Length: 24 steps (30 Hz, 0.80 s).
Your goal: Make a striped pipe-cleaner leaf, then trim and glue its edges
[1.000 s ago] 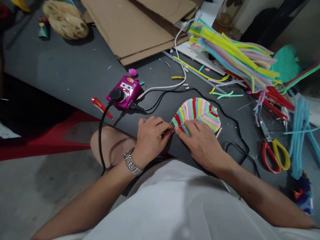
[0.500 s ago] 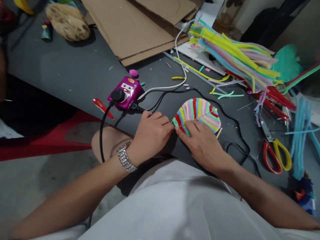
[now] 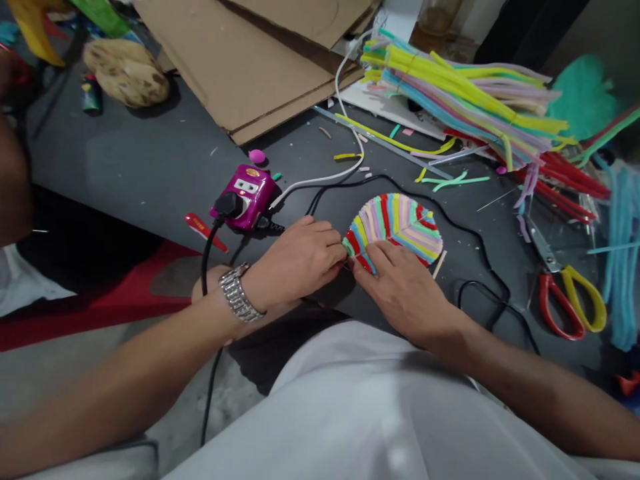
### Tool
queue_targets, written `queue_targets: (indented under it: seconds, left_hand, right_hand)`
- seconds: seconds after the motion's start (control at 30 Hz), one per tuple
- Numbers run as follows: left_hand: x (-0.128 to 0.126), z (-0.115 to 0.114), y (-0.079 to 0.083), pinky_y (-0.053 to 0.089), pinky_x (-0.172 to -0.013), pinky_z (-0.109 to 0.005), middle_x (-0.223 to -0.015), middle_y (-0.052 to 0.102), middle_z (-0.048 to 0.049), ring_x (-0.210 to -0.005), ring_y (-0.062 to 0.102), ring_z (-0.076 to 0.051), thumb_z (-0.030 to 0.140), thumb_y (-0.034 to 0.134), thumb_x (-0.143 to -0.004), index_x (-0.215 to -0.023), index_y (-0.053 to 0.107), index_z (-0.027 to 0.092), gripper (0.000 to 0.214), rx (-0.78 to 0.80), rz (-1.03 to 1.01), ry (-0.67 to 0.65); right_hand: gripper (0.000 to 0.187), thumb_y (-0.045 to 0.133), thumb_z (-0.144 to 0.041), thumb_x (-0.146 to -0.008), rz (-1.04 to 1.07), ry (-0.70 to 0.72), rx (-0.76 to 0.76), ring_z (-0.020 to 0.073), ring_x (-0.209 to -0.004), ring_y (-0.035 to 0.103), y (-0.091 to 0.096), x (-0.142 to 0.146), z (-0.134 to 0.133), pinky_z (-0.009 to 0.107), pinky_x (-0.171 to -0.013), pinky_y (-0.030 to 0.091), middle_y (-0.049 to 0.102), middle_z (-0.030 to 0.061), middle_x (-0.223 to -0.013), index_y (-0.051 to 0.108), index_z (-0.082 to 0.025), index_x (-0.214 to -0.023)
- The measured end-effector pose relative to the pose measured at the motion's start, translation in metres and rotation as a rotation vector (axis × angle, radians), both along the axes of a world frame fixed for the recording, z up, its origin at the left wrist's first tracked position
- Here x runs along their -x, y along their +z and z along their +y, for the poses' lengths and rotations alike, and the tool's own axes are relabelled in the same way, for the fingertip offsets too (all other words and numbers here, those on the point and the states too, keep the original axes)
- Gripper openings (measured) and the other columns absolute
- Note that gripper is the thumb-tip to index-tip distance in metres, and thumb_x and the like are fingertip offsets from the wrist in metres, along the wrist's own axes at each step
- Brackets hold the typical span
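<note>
A leaf shape made of striped pipe cleaners (image 3: 395, 217), in red, yellow, blue, green, lilac and cream with a line down its middle, lies near the table's front edge. My right hand (image 3: 407, 290) grips its lower left edge, fingers on top and thumb tip at the rim. At the leaf's left tip, my left hand (image 3: 303, 257), with a metal watch (image 3: 240, 293) on the wrist, is closed in a pinch. Whatever its fingertips pinch is too small or hidden to make out. The two hands' fingertips are close together.
A purple power socket (image 3: 245, 197) with black cords stands left of the leaf, beside a red knife-like tool (image 3: 205, 230). Scissors (image 3: 560, 287) lie at right, below bundled pipe cleaners (image 3: 460, 100). Cardboard (image 3: 240, 60) lies behind. Another person's arm (image 3: 13, 180) shows at left.
The view has shifted a little, so the scissors appear farther right. Both hands stay at the leaf's left end; the left wrist has dropped slightly outward and its fingers now cover less of the tip.
</note>
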<state>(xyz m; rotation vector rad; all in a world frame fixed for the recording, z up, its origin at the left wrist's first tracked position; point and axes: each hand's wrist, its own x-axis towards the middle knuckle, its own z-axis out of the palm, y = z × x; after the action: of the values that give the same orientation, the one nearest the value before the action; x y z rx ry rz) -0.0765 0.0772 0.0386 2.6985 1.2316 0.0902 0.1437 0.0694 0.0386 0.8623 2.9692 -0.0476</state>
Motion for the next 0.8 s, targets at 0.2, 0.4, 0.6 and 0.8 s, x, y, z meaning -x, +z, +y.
queue_targets:
  seconds: [0.2, 0.4, 0.6, 0.8]
  left_hand:
    - [0.009, 0.015, 0.000, 0.044, -0.078, -0.034, -0.086, 0.069, -0.0053, -0.085, 0.060, -0.021, 0.016, 0.059, -0.094, -0.085, 0.069, 0.019, 0.013, 0.101, -0.122, -0.148]
    - [0.016, 0.028, -0.009, 0.045, -0.070, -0.028, -0.089, 0.070, -0.0060, -0.081, 0.063, -0.018, 0.014, 0.059, -0.093, -0.087, 0.068, 0.017, 0.012, 0.163, -0.232, -0.246]
    - [0.019, 0.034, -0.018, 0.045, -0.072, -0.028, -0.097, 0.073, -0.0055, -0.088, 0.066, -0.018, 0.014, 0.059, -0.093, -0.089, 0.068, 0.018, 0.011, 0.136, -0.311, -0.333]
    - [0.018, 0.037, -0.022, 0.041, -0.066, -0.028, -0.096, 0.073, -0.0042, -0.087, 0.065, -0.018, 0.013, 0.062, -0.091, -0.092, 0.070, 0.019, 0.010, 0.151, -0.328, -0.329]
  right_hand:
    - [0.031, 0.046, -0.010, -0.098, 0.050, -0.085, -0.082, 0.0275, -0.097, 0.054, -0.002, 0.014, -0.009, 0.044, -0.092, 0.042, 0.067, 0.0169, -0.101, 0.072, -0.010, -0.114]
    - [0.020, 0.057, -0.017, -0.097, 0.142, -0.350, -0.207, 0.0246, -0.092, 0.052, -0.012, 0.037, -0.022, 0.042, -0.091, 0.039, 0.064, 0.0109, -0.087, 0.074, -0.018, -0.086]
    - [0.020, 0.060, -0.025, -0.097, 0.139, -0.465, -0.211, 0.0225, -0.090, 0.052, -0.018, 0.043, -0.026, 0.036, -0.077, 0.038, 0.064, 0.0102, -0.094, 0.072, -0.020, -0.082]
    - [0.022, 0.057, -0.028, -0.099, 0.163, -0.459, -0.194, 0.0220, -0.092, 0.054, -0.019, 0.041, -0.028, 0.035, -0.078, 0.043, 0.064, 0.0116, -0.101, 0.072, -0.020, -0.085]
